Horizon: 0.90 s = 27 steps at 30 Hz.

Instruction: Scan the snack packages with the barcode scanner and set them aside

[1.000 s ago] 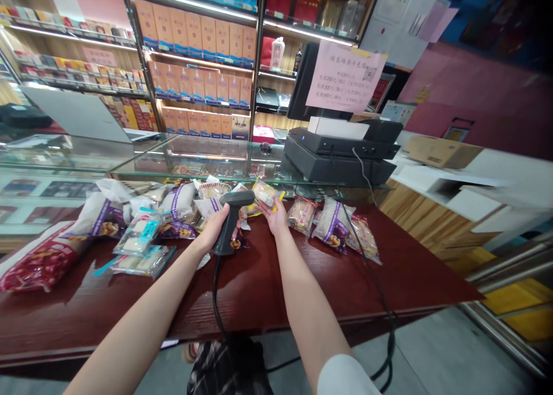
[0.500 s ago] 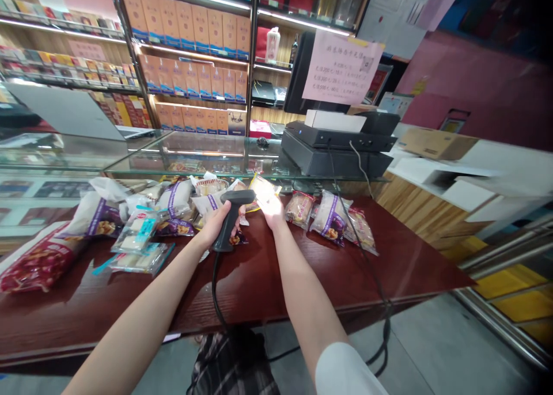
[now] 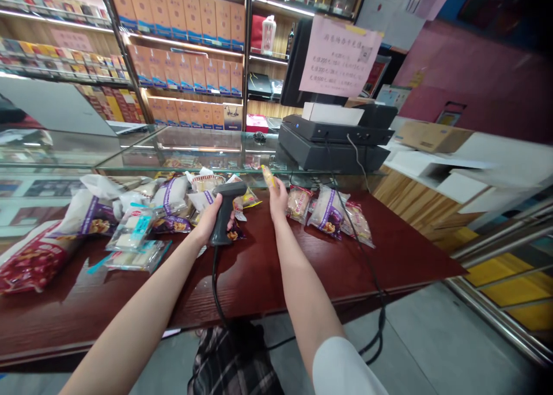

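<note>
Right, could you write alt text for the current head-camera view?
A person's left hand grips a dark handheld scanner, and the right hand holds a small yellow packet over a dark red table. Packaged goods lie to either side, before a glass counter.

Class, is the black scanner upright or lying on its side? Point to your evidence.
Upright: the left hand holds the scanner by its handle, head on top, cable leading out below.

1. Seen from the wearer's head, the sole camera looks forward and down over a dark-red desk [image 3: 254, 280], close in.
2. A barcode scanner [image 3: 222, 213] sits near mid-frame, lit display shelves [image 3: 185, 41] farther back across the top.
</note>
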Motion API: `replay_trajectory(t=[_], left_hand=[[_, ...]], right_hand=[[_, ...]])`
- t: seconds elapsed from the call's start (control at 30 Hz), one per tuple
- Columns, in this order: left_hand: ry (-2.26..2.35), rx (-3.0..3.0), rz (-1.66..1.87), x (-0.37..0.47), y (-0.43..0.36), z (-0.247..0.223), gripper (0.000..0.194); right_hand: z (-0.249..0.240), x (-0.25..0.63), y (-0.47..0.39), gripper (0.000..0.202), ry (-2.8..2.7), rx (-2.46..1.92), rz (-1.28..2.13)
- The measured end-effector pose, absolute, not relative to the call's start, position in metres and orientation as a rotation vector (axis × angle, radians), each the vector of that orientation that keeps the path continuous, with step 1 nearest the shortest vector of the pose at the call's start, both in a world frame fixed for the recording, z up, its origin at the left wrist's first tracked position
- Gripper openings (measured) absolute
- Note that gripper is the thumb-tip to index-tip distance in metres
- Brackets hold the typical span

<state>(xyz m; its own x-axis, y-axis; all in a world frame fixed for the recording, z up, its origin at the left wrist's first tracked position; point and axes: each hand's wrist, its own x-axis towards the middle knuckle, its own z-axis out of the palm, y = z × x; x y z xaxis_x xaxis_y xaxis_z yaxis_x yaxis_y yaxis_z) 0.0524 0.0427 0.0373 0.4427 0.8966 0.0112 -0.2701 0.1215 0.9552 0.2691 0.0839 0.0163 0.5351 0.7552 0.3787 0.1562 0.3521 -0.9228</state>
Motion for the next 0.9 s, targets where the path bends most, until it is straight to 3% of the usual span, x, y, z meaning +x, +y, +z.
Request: replay_trajectory(t=[0.13, 0.3, 0.47, 0.6, 0.9], left_hand=[[0.625, 1.043, 1.004, 0.051, 0.045, 0.039, 0.062], [0.531, 0.981, 1.029, 0.047, 0.042, 0.045, 0.059], [0.480, 0.958, 1.091, 0.041, 0.038, 0.055, 0.057], [0.456, 0.898, 1.155, 0.033, 0.039, 0.061, 0.058], [0.480, 0.777, 1.215, 0.024, 0.046, 0.063, 0.057]], right_hand=[[0.019, 0.282, 0.071, 0.045, -1.224, -1.608, 0.084], [0.013, 0.276, 0.063, 0.047, -1.502, -2.086, 0.088], [0.017, 0.257, 0.061, 0.056, -1.707, -2.002, -0.095], [0.014, 0.251, 0.063, 0.056, -1.803, -2.169, 0.074], [0.010, 0.279, 0.068, 0.052, -1.427, -2.439, 0.068]])
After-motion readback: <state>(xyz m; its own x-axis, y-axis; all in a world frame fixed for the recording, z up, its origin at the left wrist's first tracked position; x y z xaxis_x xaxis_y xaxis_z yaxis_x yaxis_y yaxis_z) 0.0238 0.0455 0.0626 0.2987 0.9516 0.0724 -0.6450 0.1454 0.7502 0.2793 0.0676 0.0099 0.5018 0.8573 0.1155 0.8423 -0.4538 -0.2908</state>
